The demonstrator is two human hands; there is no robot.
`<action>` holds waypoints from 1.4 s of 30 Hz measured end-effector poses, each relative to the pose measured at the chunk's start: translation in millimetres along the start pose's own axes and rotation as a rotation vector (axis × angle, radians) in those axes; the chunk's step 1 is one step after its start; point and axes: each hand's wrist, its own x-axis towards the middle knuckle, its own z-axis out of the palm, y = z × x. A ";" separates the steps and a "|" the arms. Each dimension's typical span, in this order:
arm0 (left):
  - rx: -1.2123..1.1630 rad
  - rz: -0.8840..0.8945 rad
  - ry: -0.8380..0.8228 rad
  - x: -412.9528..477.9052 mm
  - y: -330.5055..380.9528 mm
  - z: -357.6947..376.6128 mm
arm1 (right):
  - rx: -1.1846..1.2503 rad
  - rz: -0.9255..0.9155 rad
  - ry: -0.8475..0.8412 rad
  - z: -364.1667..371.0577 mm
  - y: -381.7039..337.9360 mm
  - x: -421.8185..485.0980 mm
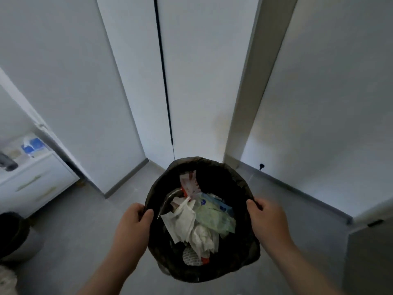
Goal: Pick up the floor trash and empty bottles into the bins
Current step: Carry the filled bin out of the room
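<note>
Low centre of view, over grey floor (85, 231): one round bin (204, 159) lined with a dark bag, part-filled with white tissues (187, 222) and wrappers, no bottle made out among them. Left hand (133, 218) grips the rim at 9 o'clock, thumb hooked inside; right hand (265, 216) grips it at 3 o'clock, fingers curled over the edge, both forearms reaching in from 6 o'clock. Step judged: carrying or positioning the bin; next move likely calls for setting it down level and freeing a hand for any litter left, second bin (12, 233) at 8 o'clock.
</note>
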 end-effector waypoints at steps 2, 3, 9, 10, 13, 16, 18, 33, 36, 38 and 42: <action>-0.002 0.036 -0.056 -0.2 22.2 10.3 | -0.019 0.008 0.072 -27.2 -4.5 0.6; -0.009 0.057 -0.080 -0.4 33.8 17.7 | -0.022 0.011 0.106 -41.3 -4.4 2.2; -0.046 0.172 -0.250 -2.2 99.5 84.4 | 0.039 0.078 0.244 -126.4 25.2 12.9; -0.044 0.178 -0.276 -3.6 110.0 97.6 | 0.038 0.092 0.264 -138.8 34.2 15.8; -0.043 0.183 -0.332 -4.1 138.6 139.6 | 0.030 0.127 0.315 -172.2 57.1 29.2; -0.037 0.191 -0.377 -5.4 168.0 181.5 | 0.040 0.169 0.338 -205.1 75.5 46.0; -0.028 0.198 -0.398 -5.0 186.4 206.4 | 0.047 0.193 0.344 -227.5 84.3 57.7; -0.069 0.216 -0.491 80.2 287.8 359.8 | 0.020 0.331 0.361 -302.9 118.5 205.9; -0.027 0.227 -0.492 125.4 305.0 397.8 | -0.004 0.379 0.367 -302.8 126.1 258.8; 0.020 0.264 -0.486 155.6 318.1 423.4 | -0.009 0.415 0.365 -303.6 131.7 295.1; 0.081 0.277 -0.533 204.2 340.3 471.1 | -0.039 0.474 0.374 -305.3 143.3 356.8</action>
